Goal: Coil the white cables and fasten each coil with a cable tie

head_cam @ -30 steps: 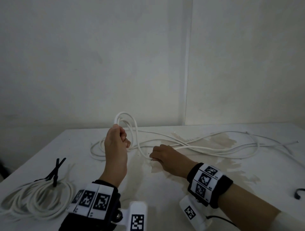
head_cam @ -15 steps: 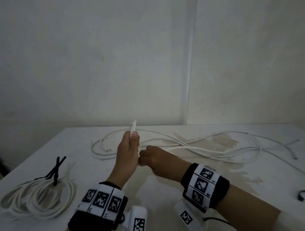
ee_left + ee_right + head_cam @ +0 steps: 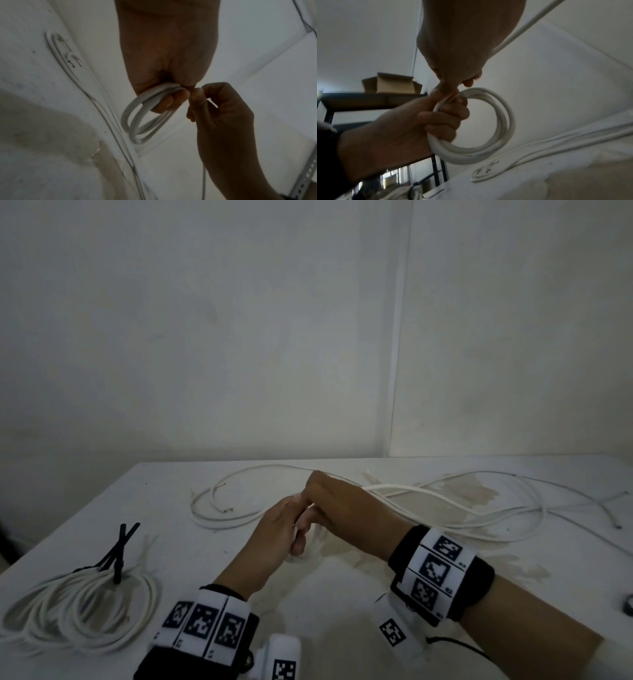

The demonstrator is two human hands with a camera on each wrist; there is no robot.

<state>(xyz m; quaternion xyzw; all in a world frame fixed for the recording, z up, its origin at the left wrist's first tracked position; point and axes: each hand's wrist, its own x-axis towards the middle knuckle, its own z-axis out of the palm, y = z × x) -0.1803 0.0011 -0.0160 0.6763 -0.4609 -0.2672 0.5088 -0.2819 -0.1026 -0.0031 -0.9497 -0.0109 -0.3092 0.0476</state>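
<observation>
My left hand grips a small coil of white cable above the table's middle; in the head view the coil is mostly hidden under both hands. My right hand sits against the left one and pinches the cable's running strand at the top of the coil. In the left wrist view the coil's loops hang below my left fingers, with my right hand beside them. A finished coil bound with black cable ties lies at the front left.
Loose white cables sprawl across the far and right part of the white table, with cut ends at the far left. A small dark object lies at the right edge. Left of the table, a dark shelf carries a cardboard box.
My left hand came down from upright, so the coil now hangs under it. My right hand left the table and carried a stretch of cable over to the left hand.
</observation>
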